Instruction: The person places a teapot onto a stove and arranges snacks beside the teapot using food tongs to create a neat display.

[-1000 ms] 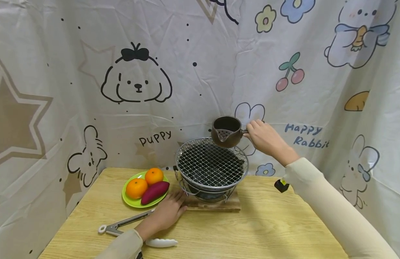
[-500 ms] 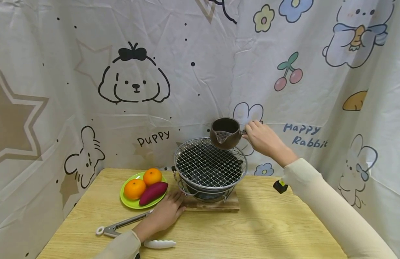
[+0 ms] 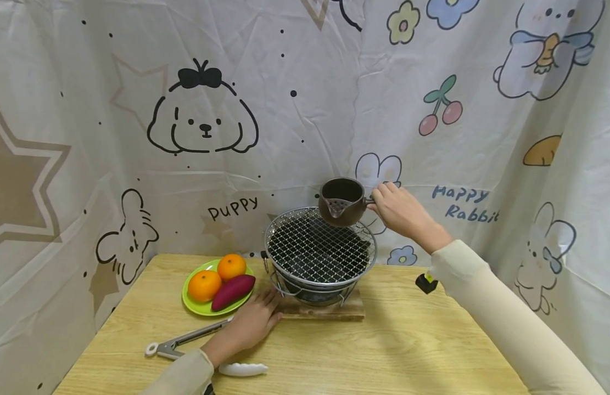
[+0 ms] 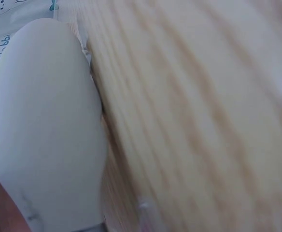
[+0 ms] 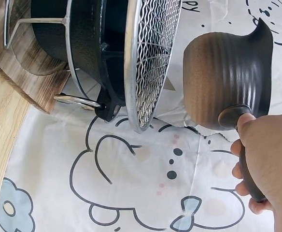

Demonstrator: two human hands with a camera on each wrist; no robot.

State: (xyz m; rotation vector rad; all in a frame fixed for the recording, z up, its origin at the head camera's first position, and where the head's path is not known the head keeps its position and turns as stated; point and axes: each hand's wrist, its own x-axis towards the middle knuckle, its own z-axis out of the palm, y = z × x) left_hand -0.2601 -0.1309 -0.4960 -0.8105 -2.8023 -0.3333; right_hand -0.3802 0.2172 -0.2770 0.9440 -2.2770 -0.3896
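Two hands share this: my right hand (image 3: 402, 211) grips the brown pot's (image 3: 340, 201) side handle, holding it just above the grill mesh's (image 3: 318, 247) back-right edge — I'd lower it level, centred, while my left hand (image 3: 252, 322) lies flat against the wooden base (image 3: 329, 311).

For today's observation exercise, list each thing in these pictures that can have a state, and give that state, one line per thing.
Brown pot: lifted clear above the mesh, upright, no lid.
Right hand: grips the pot's side handle.
Left hand: rests flat on the table by the wooden board.
Grill: stands on the board, mesh bare.
Tongs: lying on the table, unheld.
Green plate: holds two oranges and a sweet potato.
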